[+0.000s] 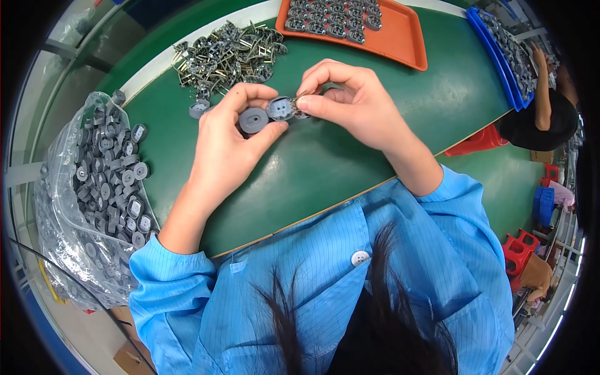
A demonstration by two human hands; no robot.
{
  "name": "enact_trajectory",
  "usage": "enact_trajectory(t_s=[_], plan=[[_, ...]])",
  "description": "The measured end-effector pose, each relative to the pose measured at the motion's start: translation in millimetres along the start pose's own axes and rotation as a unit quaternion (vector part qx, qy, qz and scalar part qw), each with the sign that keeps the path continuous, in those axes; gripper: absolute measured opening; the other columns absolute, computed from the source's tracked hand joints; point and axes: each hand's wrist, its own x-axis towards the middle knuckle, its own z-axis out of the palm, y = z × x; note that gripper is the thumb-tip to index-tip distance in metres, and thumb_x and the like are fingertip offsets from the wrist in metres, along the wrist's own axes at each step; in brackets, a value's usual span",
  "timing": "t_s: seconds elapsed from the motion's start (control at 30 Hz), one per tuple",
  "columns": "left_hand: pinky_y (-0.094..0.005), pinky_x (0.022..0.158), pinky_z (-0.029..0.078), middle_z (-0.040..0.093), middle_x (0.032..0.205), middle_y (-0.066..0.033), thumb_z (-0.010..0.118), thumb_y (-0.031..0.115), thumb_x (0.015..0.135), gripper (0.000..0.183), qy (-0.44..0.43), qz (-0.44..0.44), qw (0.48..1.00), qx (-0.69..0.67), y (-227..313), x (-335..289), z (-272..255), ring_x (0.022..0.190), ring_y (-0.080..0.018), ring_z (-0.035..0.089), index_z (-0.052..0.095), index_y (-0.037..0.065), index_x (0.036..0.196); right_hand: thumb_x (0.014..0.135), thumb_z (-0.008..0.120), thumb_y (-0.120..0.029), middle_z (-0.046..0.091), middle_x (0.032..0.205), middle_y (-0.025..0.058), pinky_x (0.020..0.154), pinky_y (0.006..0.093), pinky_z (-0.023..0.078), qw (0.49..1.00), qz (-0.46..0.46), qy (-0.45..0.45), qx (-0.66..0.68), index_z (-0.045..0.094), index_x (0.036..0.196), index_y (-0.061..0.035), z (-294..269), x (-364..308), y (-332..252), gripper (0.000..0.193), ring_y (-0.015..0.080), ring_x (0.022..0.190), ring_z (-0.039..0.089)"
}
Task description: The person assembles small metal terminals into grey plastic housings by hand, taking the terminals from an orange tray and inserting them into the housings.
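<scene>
My left hand (226, 139) is closed round two grey plastic pieces. One is a round grey disc-like piece (254, 120) with a small mark at its centre; beside it a grey housing (280, 109) shows its hollow, lighter inside with small holes. Thumb and index finger of my right hand (350, 103) pinch a small metal part with thin prongs (300, 107) right against that housing. Fingers partly cover it, so how far it sits inside cannot be told. Another grey housing (199, 109) lies on the table left of my left hand.
A heap of pronged metal parts (228, 56) lies beyond my hands on the green table (300, 178). An orange tray (400, 39) holds rows of assembled pieces. At left is a clear bag (59, 240) of grey housings. Blue trays (494, 59) and a person (542, 115) are at right.
</scene>
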Motion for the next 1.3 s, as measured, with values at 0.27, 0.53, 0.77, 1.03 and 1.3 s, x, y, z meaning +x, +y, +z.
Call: enact_trajectory(t_s=[0.27,0.53,0.77,1.03,1.3], plan=[[-0.0313,0.074,0.053,0.069,0.088,-0.0112,0.075,0.007,0.073,0.031,-0.025,0.013,1.000,-0.013,2.6,3.5,7.2,0.083,-0.0209,0.069,0.062,0.001,0.100,0.079,0.072,-0.007,0.060,0.089,0.0039,0.052,0.0216,0.047,0.969,-0.138,0.039,-0.202,0.064,0.084,-0.0025,8.9,-0.1,-2.8,0.010,0.0103,0.066,0.057],[-0.0315,0.073,0.053,0.069,0.088,-0.0109,0.075,0.007,0.074,0.030,-0.024,0.028,0.998,-0.045,-1.2,0.1,5.0,0.083,-0.0207,0.069,0.062,0.001,0.101,0.081,0.069,-0.002,0.061,0.084,0.0069,0.060,0.0262,0.057,0.982,-0.083,0.030,-0.169,0.061,0.085,0.0009,15.3,-3.6,-10.9,0.009,0.0155,0.076,0.065],[-0.0299,0.073,0.052,0.069,0.091,-0.0106,0.076,0.008,0.075,0.031,-0.075,0.010,0.993,-0.089,3.2,-2.7,-1.1,0.082,-0.0181,0.068,0.062,0.000,0.102,0.082,0.071,-0.004,0.064,0.086,0.0056,0.066,0.0270,0.057,0.995,-0.025,-0.032,-0.088,0.062,0.085,0.0009,7.0,-2.7,-17.1,0.010,0.0126,0.076,0.064],[-0.0237,0.082,0.049,0.060,0.102,-0.0037,0.071,-0.002,0.080,0.033,-0.106,-0.034,0.991,-0.079,12.1,-3.6,-5.3,0.094,-0.0097,0.059,0.058,-0.001,0.110,0.081,0.072,-0.006,0.064,0.087,0.0013,0.066,0.0244,0.055,0.895,-0.259,0.036,-0.361,0.063,0.086,-0.0024,18.3,-6.4,-11.8,0.011,0.0105,0.074,0.063],[-0.0301,0.072,0.053,0.067,0.092,-0.0096,0.075,0.006,0.075,0.030,-0.033,0.072,0.996,-0.038,2.7,-5.4,3.7,0.083,-0.0191,0.067,0.062,0.001,0.101,0.081,0.069,0.001,0.065,0.087,0.0067,0.071,0.0218,0.055,0.996,0.077,-0.025,-0.040,0.058,0.096,0.0027,9.8,-7.3,-21.9,0.018,0.0090,0.080,0.065]])
